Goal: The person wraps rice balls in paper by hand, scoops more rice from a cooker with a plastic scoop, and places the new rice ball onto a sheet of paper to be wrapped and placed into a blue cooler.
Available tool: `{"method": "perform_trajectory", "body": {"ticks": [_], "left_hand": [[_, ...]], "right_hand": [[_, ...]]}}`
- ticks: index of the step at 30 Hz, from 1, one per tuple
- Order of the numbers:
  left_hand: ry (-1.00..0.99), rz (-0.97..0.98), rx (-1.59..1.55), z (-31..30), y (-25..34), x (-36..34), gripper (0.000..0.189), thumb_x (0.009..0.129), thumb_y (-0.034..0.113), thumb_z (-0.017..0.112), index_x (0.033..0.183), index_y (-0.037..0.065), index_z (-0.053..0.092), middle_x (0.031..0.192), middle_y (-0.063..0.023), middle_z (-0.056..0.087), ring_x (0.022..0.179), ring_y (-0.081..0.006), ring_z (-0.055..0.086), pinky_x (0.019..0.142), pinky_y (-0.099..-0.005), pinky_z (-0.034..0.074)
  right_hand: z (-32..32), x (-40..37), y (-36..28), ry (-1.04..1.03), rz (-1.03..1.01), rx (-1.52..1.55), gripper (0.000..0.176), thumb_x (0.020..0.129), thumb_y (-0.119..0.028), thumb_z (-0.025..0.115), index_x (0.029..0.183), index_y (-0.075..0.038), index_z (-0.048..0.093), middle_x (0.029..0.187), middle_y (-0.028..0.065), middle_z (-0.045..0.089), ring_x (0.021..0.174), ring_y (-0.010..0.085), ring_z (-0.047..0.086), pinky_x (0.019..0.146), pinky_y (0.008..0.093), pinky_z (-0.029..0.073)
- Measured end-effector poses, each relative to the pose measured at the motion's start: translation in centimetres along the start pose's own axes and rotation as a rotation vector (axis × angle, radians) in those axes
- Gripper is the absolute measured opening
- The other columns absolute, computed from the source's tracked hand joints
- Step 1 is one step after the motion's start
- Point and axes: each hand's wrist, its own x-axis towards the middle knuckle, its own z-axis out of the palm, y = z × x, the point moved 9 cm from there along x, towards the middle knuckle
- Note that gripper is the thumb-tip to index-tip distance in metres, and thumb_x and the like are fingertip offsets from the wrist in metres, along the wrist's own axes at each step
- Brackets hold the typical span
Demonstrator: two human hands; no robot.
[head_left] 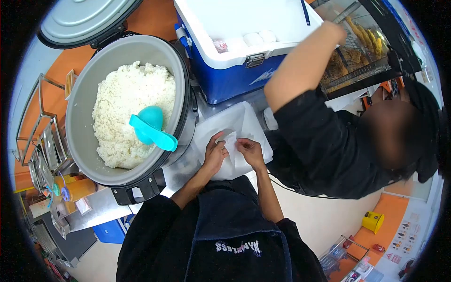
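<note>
White paper sheets [237,115] lie on the metal counter in front of my body. Over them, my left hand [215,152] has its fingers curled at a small white piece of paper or wrap [230,140]. My right hand [250,151] pinches the other side of that piece. To the left stands a large open cooker [77,113] full of white rice [127,94]. A turquoise scoop [149,127] rests on the rice. Behind the paper is an open blue and white cooler box [225,77] with white wrapped bundles [253,39] inside.
A co-worker [324,136] in black stands at the right, one arm stretched over the cooler toward a display case [357,47] of fried food. Orange bottles [80,189] and a metal rack [44,115] are at the left. A yellow bin [372,222] stands lower right.
</note>
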Motion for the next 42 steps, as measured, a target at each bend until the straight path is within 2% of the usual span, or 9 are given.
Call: {"method": "perform_trajectory", "body": {"ticks": [3, 5, 10, 18, 19, 26, 28, 39, 42], "left_hand": [[0.017, -0.021, 0.056, -0.4, -0.3, 0.0, 0.046, 0.093, 0.004, 0.046, 0.138, 0.009, 0.039, 0.121, -0.0142, 0.055, 0.103, -0.0255, 0.062, 0.088, -0.0389, 0.051], [0.0, -0.028, 0.04, -0.4, -0.5, 0.1, 0.045, 0.093, 0.004, 0.045, 0.138, 0.01, 0.039, 0.12, -0.0144, 0.055, 0.102, -0.0253, 0.062, 0.088, -0.0389, 0.051], [-0.02, -0.014, 0.016, 0.6, -0.1, -0.4, 0.046, 0.093, 0.005, 0.045, 0.138, 0.009, 0.039, 0.122, -0.0162, 0.054, 0.102, -0.0255, 0.061, 0.088, -0.04, 0.051], [-0.032, 0.017, 0.119, 0.1, -0.1, 0.0, 0.048, 0.093, 0.005, 0.045, 0.14, 0.005, 0.036, 0.123, -0.0176, 0.055, 0.106, -0.0261, 0.06, 0.094, -0.0381, 0.047], [-0.029, 0.02, 0.115, 0.1, 0.0, 0.0, 0.049, 0.092, 0.004, 0.045, 0.14, 0.004, 0.035, 0.123, -0.0174, 0.055, 0.107, -0.0256, 0.06, 0.094, -0.0374, 0.047], [-0.017, 0.006, 0.113, 0.0, 0.0, -0.2, 0.049, 0.092, 0.004, 0.044, 0.14, 0.006, 0.037, 0.122, -0.0154, 0.056, 0.106, -0.0235, 0.06, 0.094, -0.0368, 0.047], [-0.012, 0.007, 0.139, 0.5, 0.2, -0.5, 0.048, 0.092, 0.005, 0.044, 0.14, 0.007, 0.037, 0.122, -0.0148, 0.056, 0.106, -0.0228, 0.06, 0.094, -0.0363, 0.047], [-0.033, 0.039, 0.228, -0.9, -0.3, 0.1, 0.046, 0.093, 0.006, 0.045, 0.139, 0.01, 0.039, 0.113, -0.0095, 0.057, 0.095, -0.0164, 0.06, 0.088, -0.0329, 0.048], [-0.07, 0.113, 0.311, 0.0, 0.2, -0.3, 0.044, 0.094, 0.007, 0.051, 0.137, 0.013, 0.043, 0.095, 0.0001, 0.059, 0.081, -0.0083, 0.053, 0.072, -0.0251, 0.044]], "right_hand": [[0.0, -0.1, -0.4, -0.036, -0.017, -0.022, 0.018, 0.084, -0.008, 0.071, 0.099, 0.003, 0.067, 0.085, 0.0039, 0.066, 0.075, 0.0098, 0.06, 0.071, 0.0232, 0.05], [-0.1, -0.3, 0.5, -0.03, 0.113, 0.136, 0.017, 0.085, -0.008, 0.071, 0.097, 0.003, 0.066, 0.085, 0.0044, 0.065, 0.073, 0.0112, 0.06, 0.071, 0.0248, 0.051], [-0.7, -0.1, 2.5, 0.011, 0.088, 0.437, 0.017, 0.085, -0.009, 0.07, 0.095, 0.003, 0.065, 0.088, 0.0059, 0.064, 0.075, 0.0122, 0.06, 0.07, 0.0266, 0.052], [0.6, -0.8, -3.7, 0.093, -0.102, -0.211, 0.022, 0.086, -0.011, 0.07, 0.101, 0.004, 0.066, 0.086, 0.0064, 0.067, 0.077, 0.0097, 0.062, 0.07, 0.0235, 0.05], [0.5, -0.4, -2.9, 0.082, -0.076, -0.228, 0.027, 0.085, -0.02, 0.071, 0.099, 0.003, 0.065, 0.087, 0.0076, 0.066, 0.079, 0.0142, 0.062, 0.073, 0.0279, 0.051], [-0.7, 0.0, -1.3, 0.138, -0.038, -0.015, 0.024, 0.084, -0.012, 0.071, 0.102, 0.004, 0.066, 0.086, 0.0071, 0.067, 0.077, 0.0109, 0.061, 0.071, 0.0247, 0.051], [0.4, -0.6, -3.7, 0.072, -0.247, -0.201, 0.022, 0.084, -0.01, 0.071, 0.1, 0.004, 0.067, 0.086, 0.0063, 0.068, 0.077, 0.0097, 0.061, 0.07, 0.0244, 0.05], [-1.2, -0.2, -2.1, 0.136, -0.116, 0.107, 0.021, 0.085, -0.009, 0.071, 0.1, 0.005, 0.068, 0.089, 0.0053, 0.068, 0.077, 0.0097, 0.061, 0.071, 0.0241, 0.051], [0.5, -1.2, -6.0, 0.096, -0.242, -0.181, 0.022, 0.084, -0.011, 0.073, 0.1, 0.003, 0.069, 0.088, 0.007, 0.068, 0.076, 0.012, 0.063, 0.072, 0.0251, 0.052]]}}
